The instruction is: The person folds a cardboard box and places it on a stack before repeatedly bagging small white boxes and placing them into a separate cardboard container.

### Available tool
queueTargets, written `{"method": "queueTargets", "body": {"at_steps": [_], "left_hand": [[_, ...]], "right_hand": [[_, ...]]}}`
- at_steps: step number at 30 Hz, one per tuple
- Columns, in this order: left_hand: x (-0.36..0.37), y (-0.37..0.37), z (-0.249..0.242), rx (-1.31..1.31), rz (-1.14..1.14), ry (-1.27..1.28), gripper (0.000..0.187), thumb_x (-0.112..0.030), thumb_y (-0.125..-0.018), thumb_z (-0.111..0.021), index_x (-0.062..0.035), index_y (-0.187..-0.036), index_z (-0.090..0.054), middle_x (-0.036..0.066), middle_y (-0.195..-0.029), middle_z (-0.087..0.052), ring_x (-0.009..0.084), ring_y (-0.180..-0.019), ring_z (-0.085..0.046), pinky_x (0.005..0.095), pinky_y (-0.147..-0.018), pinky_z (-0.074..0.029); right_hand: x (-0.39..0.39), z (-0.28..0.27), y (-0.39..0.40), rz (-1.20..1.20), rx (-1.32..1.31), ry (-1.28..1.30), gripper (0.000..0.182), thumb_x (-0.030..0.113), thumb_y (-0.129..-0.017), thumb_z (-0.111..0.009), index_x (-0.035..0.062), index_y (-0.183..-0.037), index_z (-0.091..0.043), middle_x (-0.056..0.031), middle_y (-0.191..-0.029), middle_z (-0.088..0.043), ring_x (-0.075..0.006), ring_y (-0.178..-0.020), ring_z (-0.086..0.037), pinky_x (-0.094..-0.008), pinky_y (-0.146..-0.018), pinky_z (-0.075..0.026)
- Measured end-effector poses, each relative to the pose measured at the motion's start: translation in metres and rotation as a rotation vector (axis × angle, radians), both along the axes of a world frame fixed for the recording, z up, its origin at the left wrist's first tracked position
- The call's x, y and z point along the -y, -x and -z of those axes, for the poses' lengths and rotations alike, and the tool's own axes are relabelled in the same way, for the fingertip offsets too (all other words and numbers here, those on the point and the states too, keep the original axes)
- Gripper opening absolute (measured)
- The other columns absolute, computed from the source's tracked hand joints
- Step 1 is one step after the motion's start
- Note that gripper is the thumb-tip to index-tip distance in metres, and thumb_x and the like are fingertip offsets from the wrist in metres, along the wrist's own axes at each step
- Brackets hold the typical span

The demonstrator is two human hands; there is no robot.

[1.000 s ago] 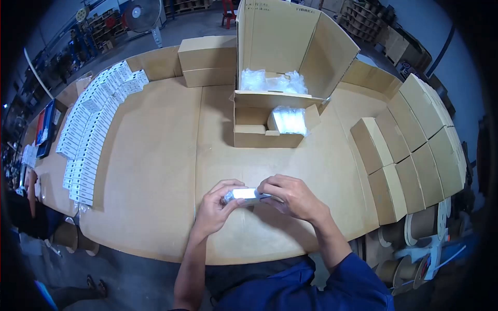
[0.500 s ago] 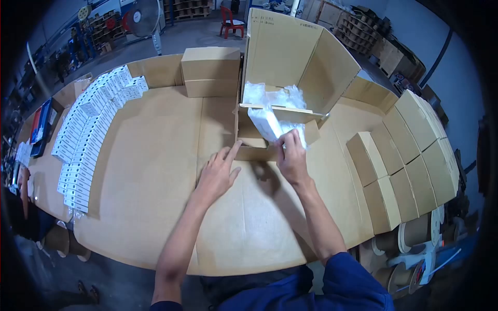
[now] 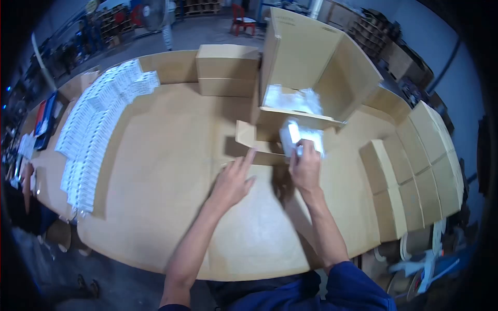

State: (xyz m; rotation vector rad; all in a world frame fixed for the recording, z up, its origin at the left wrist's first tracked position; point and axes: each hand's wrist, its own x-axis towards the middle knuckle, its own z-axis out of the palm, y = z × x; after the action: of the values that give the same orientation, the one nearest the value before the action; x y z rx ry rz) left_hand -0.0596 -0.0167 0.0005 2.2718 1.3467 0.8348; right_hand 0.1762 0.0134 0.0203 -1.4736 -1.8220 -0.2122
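Right hand (image 3: 305, 167) gripping a small plastic-wrapped white packet (image 3: 293, 136) by its near end, fingers closed around it, tilting it upright just above the low open carton (image 3: 262, 146) ahead of the knuckles — probably so it slots in on edge among the wrapped packets there. Left hand (image 3: 232, 181) spreading flat and wide, holding nothing, fingertips touching or nearly touching the carton's near wall, likely bracing it against sliding on the cardboard-covered table (image 3: 166, 171). Beyond the right hand, tall open box (image 3: 316, 67) standing with clear bags (image 3: 290, 99) inside. Far left of the left hand, rows of small white boxes (image 3: 91, 124) lying in ranks. Right of the right hand, closed brown cartons (image 3: 415, 171) lining the table edge. Motion blur softening detail.
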Motion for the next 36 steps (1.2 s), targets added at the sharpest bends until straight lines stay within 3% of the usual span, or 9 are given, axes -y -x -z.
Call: {"method": "queueTargets", "body": {"at_steps": [4,10,13,17,20,25,31,34,36], "left_hand": [[0.000,0.003,0.002,-0.051,-0.039,-0.015,0.086,-0.020,-0.093,-0.071,-0.0153,-0.164,-0.023,0.021,-0.123,-0.061,0.0406,-0.113,-0.059,0.0490,-0.101,-0.049],[0.002,0.007,0.010,-0.088,-0.051,-0.074,0.086,-0.021,-0.095,-0.070,-0.0215,-0.165,-0.020,0.017,-0.129,-0.057,0.0372,-0.119,-0.059,0.0502,-0.101,-0.050],[0.009,0.030,-0.001,-0.092,-0.061,-0.066,0.086,-0.022,-0.096,-0.068,-0.0234,-0.166,-0.018,0.016,-0.131,-0.056,0.0366,-0.122,-0.058,0.0489,-0.104,-0.049],[0.022,0.091,-0.020,-0.102,-0.148,-0.108,0.080,-0.023,-0.096,-0.068,-0.0194,-0.164,-0.026,0.016,-0.132,-0.056,0.0356,-0.124,-0.057,0.0469,-0.105,-0.049],[0.026,0.154,-0.024,-0.154,-0.251,-0.180,0.069,-0.023,-0.094,-0.069,-0.0142,-0.156,-0.039,0.016,-0.133,-0.057,0.0352,-0.124,-0.057,0.0463,-0.106,-0.047],[0.018,0.271,-0.044,-0.269,-0.429,-0.221,0.058,-0.021,-0.092,-0.070,-0.0088,-0.144,-0.049,0.017,-0.133,-0.056,0.0353,-0.125,-0.055,0.0464,-0.106,-0.046],[-0.029,0.394,-0.063,-0.361,-0.613,-0.278,0.060,-0.017,-0.089,-0.072,-0.0020,-0.142,-0.048,0.020,-0.136,-0.053,0.0378,-0.129,-0.052,0.0479,-0.109,-0.044],[-0.057,0.433,-0.068,-0.398,-0.702,-0.385,0.064,-0.018,-0.085,-0.075,0.0001,-0.140,-0.048,0.018,-0.138,-0.053,0.0362,-0.132,-0.052,0.0478,-0.107,-0.046],[-0.078,0.454,-0.072,-0.389,-0.712,-0.375,0.065,-0.015,-0.086,-0.072,0.0019,-0.143,-0.045,0.021,-0.141,-0.051,0.0374,-0.134,-0.050,0.0469,-0.110,-0.044]], "right_hand": [[-0.011,0.002,0.000,0.061,0.000,0.023,0.018,0.007,-0.086,-0.073,0.0032,-0.098,-0.062,-0.0174,-0.096,-0.065,-0.0408,-0.081,-0.064,-0.0512,-0.071,-0.048],[-0.021,0.004,0.001,0.195,0.129,0.183,0.007,0.008,-0.088,-0.071,0.0019,-0.089,-0.072,-0.0157,-0.097,-0.064,-0.0373,-0.084,-0.065,-0.0508,-0.078,-0.048],[-0.010,-0.023,0.010,0.225,0.170,0.375,0.013,0.011,-0.092,-0.067,0.0025,-0.100,-0.074,-0.0156,-0.110,-0.065,-0.0370,-0.096,-0.066,-0.0506,-0.085,-0.048],[0.001,-0.043,0.025,0.235,0.269,0.245,0.029,0.013,-0.096,-0.064,0.0047,-0.123,-0.068,-0.0147,-0.134,-0.057,-0.0367,-0.116,-0.062,-0.0500,-0.093,-0.048],[0.000,-0.070,0.069,0.030,0.156,0.034,0.029,0.005,-0.093,-0.065,0.0037,-0.122,-0.064,-0.0141,-0.130,-0.058,-0.0357,-0.114,-0.061,-0.0466,-0.091,-0.045],[-0.036,-0.102,0.191,-0.501,0.183,0.017,0.033,0.003,-0.088,-0.069,0.0044,-0.121,-0.064,-0.0156,-0.123,-0.062,-0.0357,-0.116,-0.060,-0.0465,-0.094,-0.045],[-0.118,-0.094,0.345,-0.905,0.336,0.053,0.035,0.011,-0.091,-0.067,0.0051,-0.125,-0.061,-0.0141,-0.131,-0.059,-0.0340,-0.123,-0.056,-0.0490,-0.098,-0.046],[-0.159,-0.091,0.417,-0.952,0.383,0.216,0.041,0.009,-0.090,-0.065,0.0034,-0.131,-0.057,-0.0185,-0.140,-0.056,-0.0387,-0.130,-0.052,-0.0484,-0.112,-0.042],[-0.193,-0.076,0.461,-1.008,0.353,0.127,0.042,0.006,-0.089,-0.060,0.0021,-0.131,-0.056,-0.0175,-0.138,-0.056,-0.0369,-0.129,-0.052,-0.0492,-0.107,-0.044]]}}
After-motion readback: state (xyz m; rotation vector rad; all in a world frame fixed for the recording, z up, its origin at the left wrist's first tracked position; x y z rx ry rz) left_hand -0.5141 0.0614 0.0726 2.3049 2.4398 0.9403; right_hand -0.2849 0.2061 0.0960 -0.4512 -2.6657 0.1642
